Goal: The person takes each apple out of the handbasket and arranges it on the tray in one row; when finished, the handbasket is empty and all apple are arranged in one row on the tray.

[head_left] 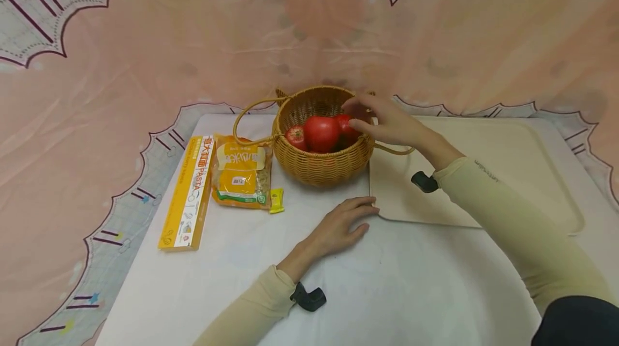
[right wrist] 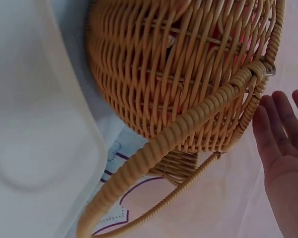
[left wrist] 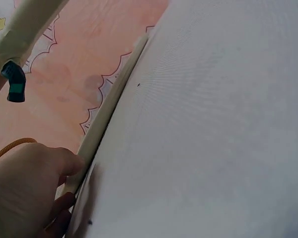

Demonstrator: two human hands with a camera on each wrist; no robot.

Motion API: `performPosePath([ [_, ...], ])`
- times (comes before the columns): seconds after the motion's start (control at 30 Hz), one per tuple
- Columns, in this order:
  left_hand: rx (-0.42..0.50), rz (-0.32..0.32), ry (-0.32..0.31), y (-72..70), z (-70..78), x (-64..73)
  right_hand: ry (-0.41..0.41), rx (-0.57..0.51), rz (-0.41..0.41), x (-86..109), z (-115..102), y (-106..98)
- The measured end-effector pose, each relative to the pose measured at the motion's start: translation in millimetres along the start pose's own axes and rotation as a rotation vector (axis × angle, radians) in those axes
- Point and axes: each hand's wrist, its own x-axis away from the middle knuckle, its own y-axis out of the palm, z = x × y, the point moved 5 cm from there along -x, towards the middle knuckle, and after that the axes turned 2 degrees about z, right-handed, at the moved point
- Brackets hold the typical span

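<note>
A woven wicker basket (head_left: 319,168) holds several red fruits that look like apples (head_left: 321,134). My right hand (head_left: 387,117) reaches over the basket's right rim, thumb and fingers spread near the rightmost red apple (head_left: 345,127); whether they touch it is hard to tell. In the right wrist view the fingers (right wrist: 280,124) look fairly straight beside the basket rim (right wrist: 258,94). My left hand (head_left: 338,228) rests on the white table with its fingertips at the near left corner of a cream tray (head_left: 483,174). The left wrist view shows that hand (left wrist: 30,183) against the tray's edge (left wrist: 102,121).
Left of the basket lie a yellow pasta box (head_left: 188,195), a yellow bag of dry food (head_left: 242,174) and a small yellow packet (head_left: 276,201). One basket handle (head_left: 242,120) flops left; the other handle (right wrist: 164,141) hangs by the tray. A patterned pink cloth (head_left: 193,40) hangs behind.
</note>
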Motion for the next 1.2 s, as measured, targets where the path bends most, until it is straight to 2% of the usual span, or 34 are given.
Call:
performPosePath([
  [0.2,0.011,0.001,-0.010,4.9,0.0,5.7,0.051,-0.003,-0.127,-13.6,3,13],
  [0.37,0.003,0.009,0.004,3.6,-0.4,5.5,-0.004,0.072,-0.209,-25.3,-3,22],
  [0.47,-0.003,0.012,0.016,-0.1,-0.5,4.0,-0.051,0.099,-0.237,-33.2,-7,27],
  [0.6,-0.002,0.013,0.009,-3.9,-1.6,2.7,-0.072,0.121,-0.274,-43.1,-8,36],
  [0.87,0.031,0.018,-0.023,-3.1,-3.7,3.3,-0.020,0.122,-0.338,-52.7,-2,46],
  [1.03,0.035,0.020,-0.009,-3.1,-2.0,3.3,0.006,0.087,-0.383,-58.5,2,48],
  [1.2,0.033,0.014,0.009,-1.5,-1.5,1.5,0.073,0.078,-0.439,-61.8,6,51],
])
